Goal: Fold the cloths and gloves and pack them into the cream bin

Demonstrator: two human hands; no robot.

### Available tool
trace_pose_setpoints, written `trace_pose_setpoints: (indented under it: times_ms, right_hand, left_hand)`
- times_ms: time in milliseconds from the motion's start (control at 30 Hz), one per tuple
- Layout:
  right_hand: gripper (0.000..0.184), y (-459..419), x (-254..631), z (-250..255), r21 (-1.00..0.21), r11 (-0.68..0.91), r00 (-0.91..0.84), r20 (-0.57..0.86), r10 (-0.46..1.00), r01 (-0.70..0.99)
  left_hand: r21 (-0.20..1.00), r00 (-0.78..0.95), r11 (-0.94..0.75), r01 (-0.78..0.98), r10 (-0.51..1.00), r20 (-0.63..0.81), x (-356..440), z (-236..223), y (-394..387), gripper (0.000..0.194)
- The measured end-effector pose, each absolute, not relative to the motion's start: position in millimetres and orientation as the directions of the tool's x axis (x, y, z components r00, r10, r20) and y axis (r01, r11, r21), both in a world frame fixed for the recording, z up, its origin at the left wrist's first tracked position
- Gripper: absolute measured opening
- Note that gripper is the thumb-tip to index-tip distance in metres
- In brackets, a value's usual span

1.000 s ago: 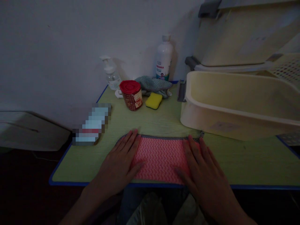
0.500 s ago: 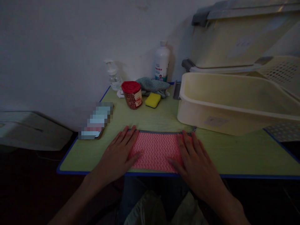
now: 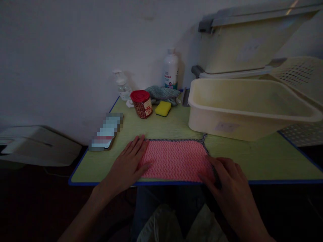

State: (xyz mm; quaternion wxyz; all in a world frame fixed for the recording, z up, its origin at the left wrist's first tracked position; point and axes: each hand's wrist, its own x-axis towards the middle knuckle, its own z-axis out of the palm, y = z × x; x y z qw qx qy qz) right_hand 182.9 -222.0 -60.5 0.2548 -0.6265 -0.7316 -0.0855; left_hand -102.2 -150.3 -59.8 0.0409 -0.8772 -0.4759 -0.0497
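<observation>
A folded pink cloth [image 3: 174, 159] with a wavy pattern and a dark checked border lies along the table's front edge. A loop of the border sticks out at its far right corner. My left hand [image 3: 130, 163] rests flat on the cloth's left end, fingers stretched out and thumb on the pink surface. At the right end is my right hand [image 3: 228, 181], its fingers bent over the border and its thumb near the front edge. A gap shows between that thumb and the fingers; the fingertips' undersides are hidden.
On the green table [image 3: 239, 158] stands a cream bin [image 3: 214, 117] at right, before a lidded storage box [image 3: 232, 50]. Farther back are a yellow sponge [image 3: 163, 108], a red roll [image 3: 141, 104], a grey-blue cloth [image 3: 161, 93], a white bottle [image 3: 171, 69] and a pump bottle [image 3: 122, 85]. A phone [image 3: 106, 132] lies left.
My right hand has slid from flat on the cloth toward its near right corner, and its fingers have bent. The cloth's right border now shows. My left hand stays in place.
</observation>
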Motion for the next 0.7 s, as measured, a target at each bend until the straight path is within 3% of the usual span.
trace_pose_setpoints:
  times_ms: [300,500,700]
  right_hand:
    - [0.04,-226.3,181.9,-60.8,-0.265,0.245,-0.091,0.484,0.87,0.933]
    - [0.03,-226.7,207.8,-64.1,-0.315,0.448,-0.274,0.467,0.841,0.837]
    - [0.03,-227.8,226.7,-62.9,-0.323,0.564,-0.396,0.457,0.796,0.76]
  left_hand:
    - [-0.02,0.527,-0.529,0.849,0.841,0.125,-100.8,-61.2,-151.7,0.065]
    - [0.075,0.57,-0.578,0.813,0.815,0.101,-118.9,-54.3,-154.5,0.06]
    - [0.047,0.526,-0.534,0.844,0.842,0.123,-133.6,-59.0,-162.6,0.066]
